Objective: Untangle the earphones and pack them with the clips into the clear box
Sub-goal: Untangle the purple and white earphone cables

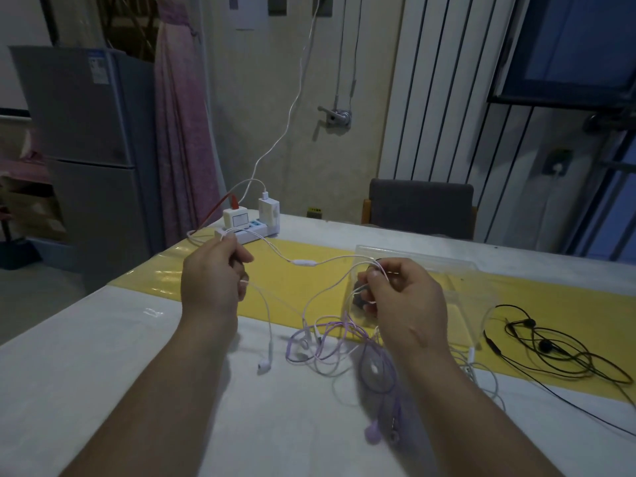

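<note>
Earphones' thin white cord (330, 260) stretches between my left hand (210, 273) and right hand (402, 297), both pinching it; purple wires (323, 342) lie looped beside the clear box (471, 290).

A desk (103, 339) under a white cover carries a yellow runner (213, 273) across it. At its far edge lies a power strip (256, 233) with two white chargers (268, 208) plugged in; a white cable (296, 98) rises from one up the wall, and a red cable (220, 205) drops off the edge. Behind stand a grey chair (421, 206), a white radiator (444, 87), a fridge (86, 132) and a pink curtain (182, 132).
</note>
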